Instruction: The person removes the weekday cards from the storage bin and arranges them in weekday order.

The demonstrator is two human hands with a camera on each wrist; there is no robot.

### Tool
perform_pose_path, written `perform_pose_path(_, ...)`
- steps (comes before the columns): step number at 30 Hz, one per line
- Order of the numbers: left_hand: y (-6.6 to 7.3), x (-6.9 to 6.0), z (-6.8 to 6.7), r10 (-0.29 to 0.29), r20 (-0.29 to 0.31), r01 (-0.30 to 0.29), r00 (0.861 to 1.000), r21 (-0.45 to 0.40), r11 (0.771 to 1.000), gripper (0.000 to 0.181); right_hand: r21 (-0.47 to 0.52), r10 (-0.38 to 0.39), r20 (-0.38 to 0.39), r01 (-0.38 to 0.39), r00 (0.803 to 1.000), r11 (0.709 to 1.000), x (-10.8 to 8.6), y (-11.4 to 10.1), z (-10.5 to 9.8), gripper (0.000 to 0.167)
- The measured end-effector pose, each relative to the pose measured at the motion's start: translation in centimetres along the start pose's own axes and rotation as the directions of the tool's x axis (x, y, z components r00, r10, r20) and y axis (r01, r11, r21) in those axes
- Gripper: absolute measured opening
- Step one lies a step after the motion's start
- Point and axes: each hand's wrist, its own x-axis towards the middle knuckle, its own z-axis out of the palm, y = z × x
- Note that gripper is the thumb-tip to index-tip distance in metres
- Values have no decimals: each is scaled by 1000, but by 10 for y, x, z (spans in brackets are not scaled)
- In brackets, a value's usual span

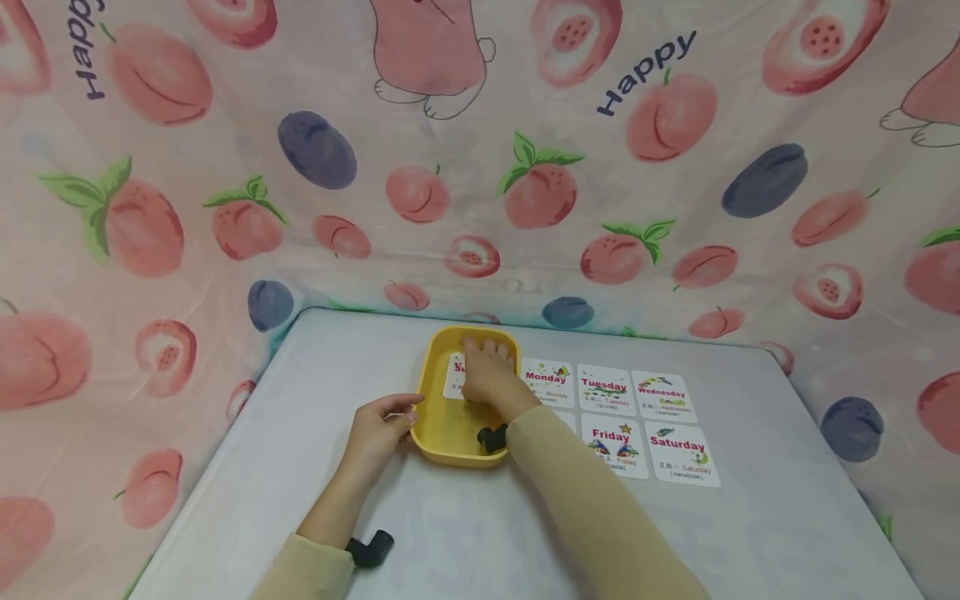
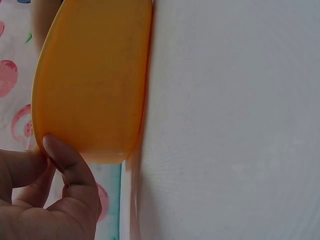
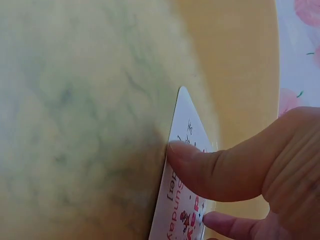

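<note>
A yellow plastic tray [image 1: 442, 433] stands on the white table. My left hand [image 1: 378, 429] pinches the near left part of its rim, thumb and fingers on either side of the wall, as the left wrist view shows. Inside the tray is a white card [image 1: 453, 382] printed "Sunday". Reaching over the tray's right side, my right hand [image 1: 491, 377] holds that card; in the right wrist view the thumb [image 3: 200, 165] lies on its printed face and another finger touches its edge. The fingers behind the card are mostly hidden.
Right of the tray lie weekday cards in two rows: Monday [image 1: 546, 377], Tuesday [image 1: 604, 388], Wednesday [image 1: 664, 395] behind, Friday [image 1: 615, 442] and Saturday [image 1: 681, 454] in front. My right sleeve [image 1: 592, 500] partly covers another card. A fruit-patterned cloth [image 1: 480, 167] hangs behind the table.
</note>
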Motion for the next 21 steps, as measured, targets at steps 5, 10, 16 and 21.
perform_pose_path(5, 0, 0, 0, 7, -1, -7, 1000, -2, 1000, 31, 5, -7, 11, 7, 1000, 1000, 0, 1, -1, 99)
perform_pose_path(10, 1, 0, 0, 9, 0, -9, 1000, -3, 1000, 32, -6, -10, 9, 10, 1000, 1000, 0, -1, -1, 102)
perform_pose_path(16, -1, 2, 1, -2, -3, 2, 1000, -3, 1000, 32, -11, 2, -9, -3, 1000, 1000, -1, -4, -1, 103)
perform_pose_path(21, -1, 2, 0, -16, -7, 16, 1000, 3, 1000, 32, -37, -3, -39, 1, 999, 999, 0, -5, 1, 102)
